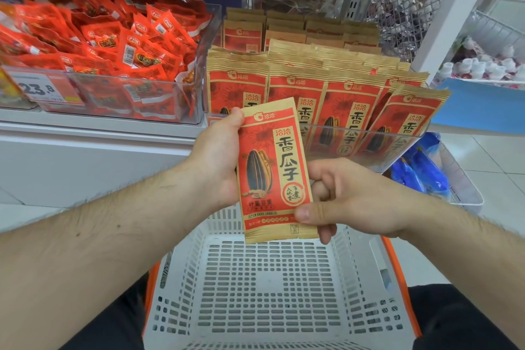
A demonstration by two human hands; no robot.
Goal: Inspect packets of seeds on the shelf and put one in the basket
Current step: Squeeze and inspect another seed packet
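The seed packet (274,170) is held upright, printed face toward the camera, above the far rim of the basket (272,287) and in front of the shelf (99,128).

Left hand (218,162): grips the packet along its left edge. The thumb lies against the upper left corner; the remaining fingers pass behind the packet and are hidden.

Right hand (349,202): pinches the lower right corner. The thumb presses on the printed face near the bottom edge, and the curled fingers support the back. One fingertip shows below the bottom right corner.

Position of the packet: between the two hands, touching both. It is clear of the basket floor and apart from the stock on the shelf.

Shelf stock: identical seed packets (335,111) stand upright in rows inside a clear tray (397,148) directly behind the held packet. To the left, a clear bin (187,111) contains small red snack packs (119,45), with a price label (42,88) on its front wall.

Basket: white slotted plastic with an orange rim; no items are visible inside.
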